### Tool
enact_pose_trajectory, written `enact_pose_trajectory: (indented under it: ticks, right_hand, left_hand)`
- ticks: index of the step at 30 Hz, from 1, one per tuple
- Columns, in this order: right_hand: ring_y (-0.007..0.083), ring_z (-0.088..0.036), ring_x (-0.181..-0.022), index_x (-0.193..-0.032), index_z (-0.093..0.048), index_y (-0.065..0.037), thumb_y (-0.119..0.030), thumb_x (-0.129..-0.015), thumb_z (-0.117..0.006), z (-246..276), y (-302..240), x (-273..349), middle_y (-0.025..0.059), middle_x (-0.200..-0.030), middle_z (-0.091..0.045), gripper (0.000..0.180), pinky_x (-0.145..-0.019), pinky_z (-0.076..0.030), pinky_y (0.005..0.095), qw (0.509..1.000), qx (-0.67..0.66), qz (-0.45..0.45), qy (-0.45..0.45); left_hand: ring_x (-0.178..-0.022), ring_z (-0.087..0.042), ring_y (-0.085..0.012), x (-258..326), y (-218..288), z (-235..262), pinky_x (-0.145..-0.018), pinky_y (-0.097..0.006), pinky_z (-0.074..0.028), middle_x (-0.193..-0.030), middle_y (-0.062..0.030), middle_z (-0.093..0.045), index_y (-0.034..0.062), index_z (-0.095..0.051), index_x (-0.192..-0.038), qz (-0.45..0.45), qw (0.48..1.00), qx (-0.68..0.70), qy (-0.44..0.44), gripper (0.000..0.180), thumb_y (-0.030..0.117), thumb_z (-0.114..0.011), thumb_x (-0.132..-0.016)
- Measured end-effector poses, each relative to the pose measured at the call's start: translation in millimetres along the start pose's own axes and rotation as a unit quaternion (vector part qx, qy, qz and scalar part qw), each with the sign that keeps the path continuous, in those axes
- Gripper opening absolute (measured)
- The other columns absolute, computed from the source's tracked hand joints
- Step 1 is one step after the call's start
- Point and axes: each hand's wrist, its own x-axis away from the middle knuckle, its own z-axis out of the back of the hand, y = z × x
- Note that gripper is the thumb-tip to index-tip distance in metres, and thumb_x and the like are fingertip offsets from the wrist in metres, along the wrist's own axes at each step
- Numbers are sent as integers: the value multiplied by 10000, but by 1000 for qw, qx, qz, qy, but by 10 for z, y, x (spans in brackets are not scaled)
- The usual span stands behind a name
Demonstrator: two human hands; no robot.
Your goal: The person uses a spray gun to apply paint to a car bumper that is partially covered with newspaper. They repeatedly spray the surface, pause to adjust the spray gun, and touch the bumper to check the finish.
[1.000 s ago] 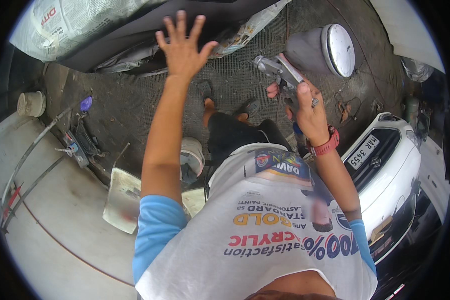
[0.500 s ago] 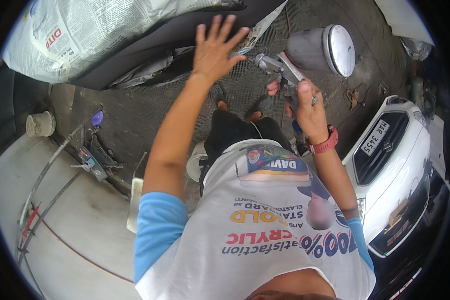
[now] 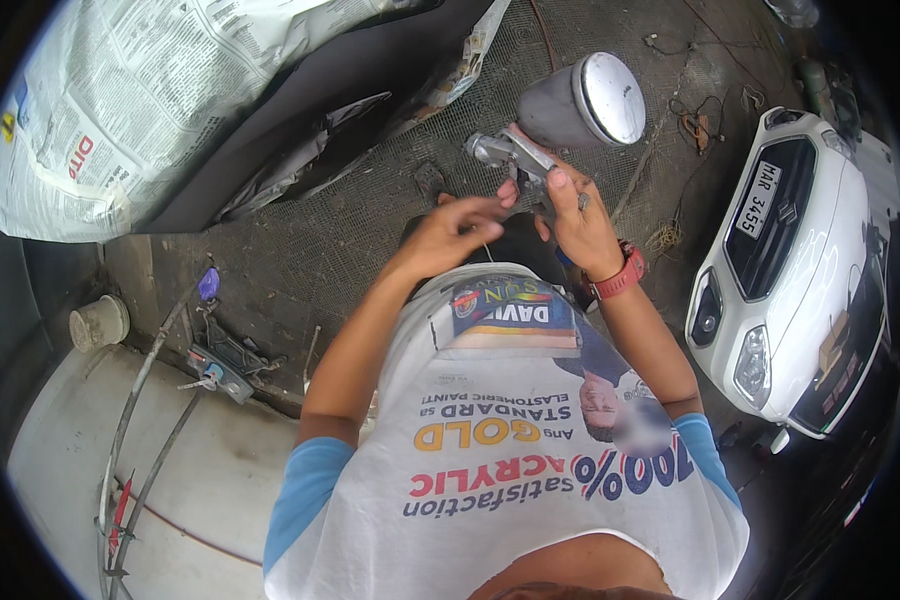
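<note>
A metal spray gun (image 3: 525, 165) with a grey cup (image 3: 560, 105) and a pale round lid (image 3: 612, 98) is gripped in my right hand (image 3: 585, 225). Its nozzle points left, and the cup tilts up to the right. My left hand (image 3: 450, 235) hovers by my waist, just left of the gun, empty, its fingers stretched to the right and a little blurred. Whether its fingertips touch my right fingers I cannot tell. Ahead on the left is a dark grey panel (image 3: 340, 105), bordered by newspaper masking (image 3: 160, 110).
A white car (image 3: 770, 270) stands at the right. To the left are a dirty bucket (image 3: 100, 322), a clamp-like metal tool (image 3: 220, 372) and bent hoses (image 3: 135, 420) over a pale surface (image 3: 60, 440). Cords (image 3: 695, 125) lie on the mesh-patterned floor (image 3: 370, 215).
My left hand has come down from beside the dark panel to near the spray gun. My right hand still holds the gun, now farther left in view. The view has shifted.
</note>
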Motion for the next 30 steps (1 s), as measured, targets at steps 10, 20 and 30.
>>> enact_pose_trajectory:
  ticks: [10, 20, 30]
  right_hand:
    - [126, -654, -902, -1583, -532, -17, -499, -1159, -448, -71, 160, 454, 88, -1001, -742, 648, -834, -567, 300, 997, -37, 40, 59]
    - [124, -693, -849, -1529, -592, -12, -403, -1149, -522, -124, 181, 578, 84, -910, -752, 549, -799, -569, 305, 977, 4, 116, 181]
    - [114, -685, -744, -1480, -647, -31, -490, -1119, -556, -637, 213, 364, 58, -823, -734, 591, -723, -561, 283, 985, -56, 146, 77]
  left_hand:
    - [-1012, -679, -95, -116, -107, -772, -931, -293, -534, -996, -15, -747, 11, -707, -1061, -20, 989, 74, -126, 210, 219, -734, -1053]
    - [-875, -645, -24, -56, -161, -1153, -706, -206, -524, -1085, 12, -769, 30, -756, -1222, -50, 992, 113, 15, 213, 166, -686, -1074]
    - [-1120, -675, -115, 456, -340, -966, -1011, -288, -518, -1224, -51, -759, -34, -719, -1323, -95, 975, 140, 143, 311, 144, -693, -1070]
